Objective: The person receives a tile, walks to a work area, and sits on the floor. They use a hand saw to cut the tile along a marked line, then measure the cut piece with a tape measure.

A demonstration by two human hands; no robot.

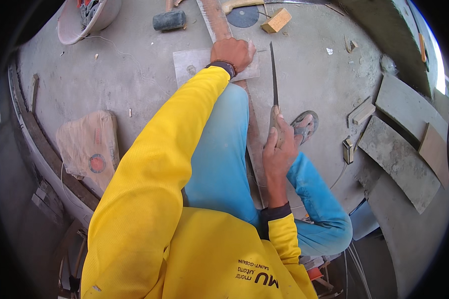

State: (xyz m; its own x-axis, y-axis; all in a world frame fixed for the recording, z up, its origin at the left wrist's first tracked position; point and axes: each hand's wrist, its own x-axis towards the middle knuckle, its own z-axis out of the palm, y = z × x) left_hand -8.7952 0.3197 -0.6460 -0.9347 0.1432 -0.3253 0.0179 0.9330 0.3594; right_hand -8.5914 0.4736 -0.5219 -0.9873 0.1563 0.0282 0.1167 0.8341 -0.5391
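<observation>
My left hand (233, 54) is closed in a fist over a pale flat sheet (182, 64) that lies across a long wooden plank (213, 17). What its fingers hold is hidden beneath it. One knee in blue trousers (219, 144) rests close behind that hand, over the plank. In my right hand (280, 149) is a wooden-handled saw (274, 74), its narrow dark blade pointing away from me, to the right of the sheet. The blade appears nearly edge-on, so its teeth cannot be made out. It is apart from the sheet.
Beyond the sheet lie a black-headed mallet (169, 20), a dark round disc (243, 16) and a wood block (276, 20). A pale bucket (90, 20) stands far left, a paper sack (88, 144) nearer. Several boards (399, 162) lie right. My sandalled foot (305, 125) is beside the saw.
</observation>
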